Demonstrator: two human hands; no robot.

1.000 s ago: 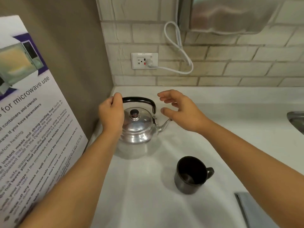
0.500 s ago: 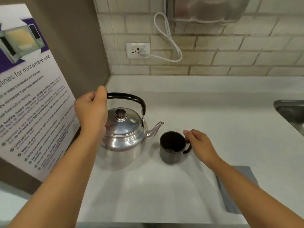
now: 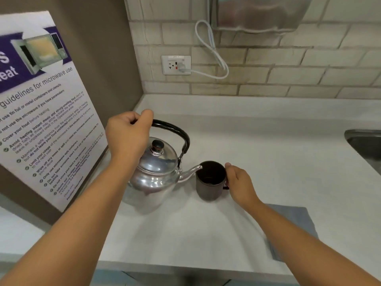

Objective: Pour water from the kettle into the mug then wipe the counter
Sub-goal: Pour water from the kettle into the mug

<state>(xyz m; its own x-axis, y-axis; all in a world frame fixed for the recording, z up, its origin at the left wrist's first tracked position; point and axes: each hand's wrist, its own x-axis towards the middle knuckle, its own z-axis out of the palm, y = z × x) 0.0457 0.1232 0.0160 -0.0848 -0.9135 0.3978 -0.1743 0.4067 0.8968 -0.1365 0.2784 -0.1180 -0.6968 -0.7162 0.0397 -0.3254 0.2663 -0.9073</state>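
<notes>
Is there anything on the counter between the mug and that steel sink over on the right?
No. In the head view, the stretch of white counter from the dark mug, held by the right hand, to the sink is bare.

microwave poster (image 3: 44, 104): left wall, tilted | wall socket (image 3: 176, 65): brick backsplash, white cord (image 3: 212, 50) plugged in, looped | steel sink (image 3: 365, 145): right edge

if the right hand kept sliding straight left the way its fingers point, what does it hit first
The right hand already rests against the dark mug, so the mug comes first; just beyond is the kettle, its spout tip at the mug's rim.
</notes>
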